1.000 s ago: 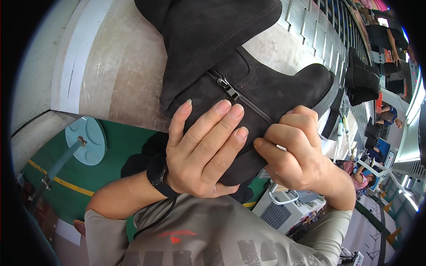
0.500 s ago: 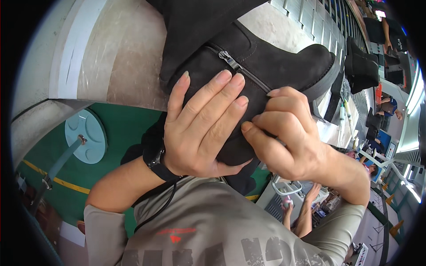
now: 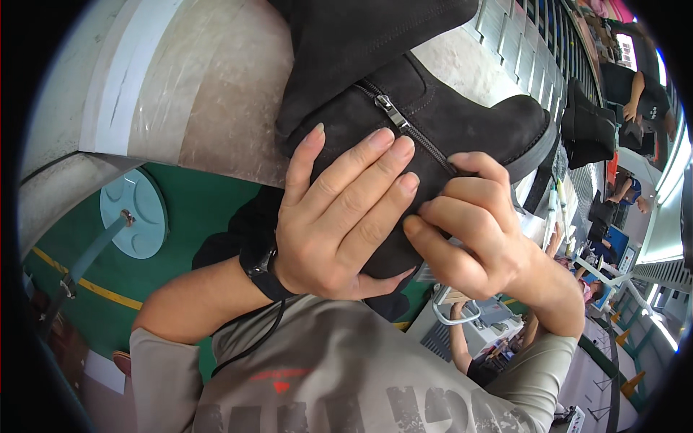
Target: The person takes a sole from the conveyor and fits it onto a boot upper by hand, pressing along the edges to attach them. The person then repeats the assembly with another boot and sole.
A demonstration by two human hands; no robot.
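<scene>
A black suede ankle boot [image 3: 469,108] lies on its side under both hands, its heel and sole toward the right. A metal zipper [image 3: 393,112] with a silver pull runs slantwise across it. My left hand [image 3: 343,209] rests flat on the boot, fingers stretched out below the zipper, a black watch on the wrist. Close beside it, my right hand [image 3: 473,224] is closed, thumb and forefinger pinched together at the boot's surface near the zipper's lower end. Whatever lies in that pinch is too small or hidden to name.
More black suede [image 3: 361,50] stands over the boot from the top. The worn bench [image 3: 231,94] reaches left, beside a slatted metal conveyor [image 3: 523,43]. Another black boot [image 3: 588,119] stands farther right. A round blue stool [image 3: 133,213] is on the green floor. Other people work at the right.
Boot and both hands sit slightly lower and farther right in the picture, as the whole view has shifted. The fingers keep nearly the same pose.
</scene>
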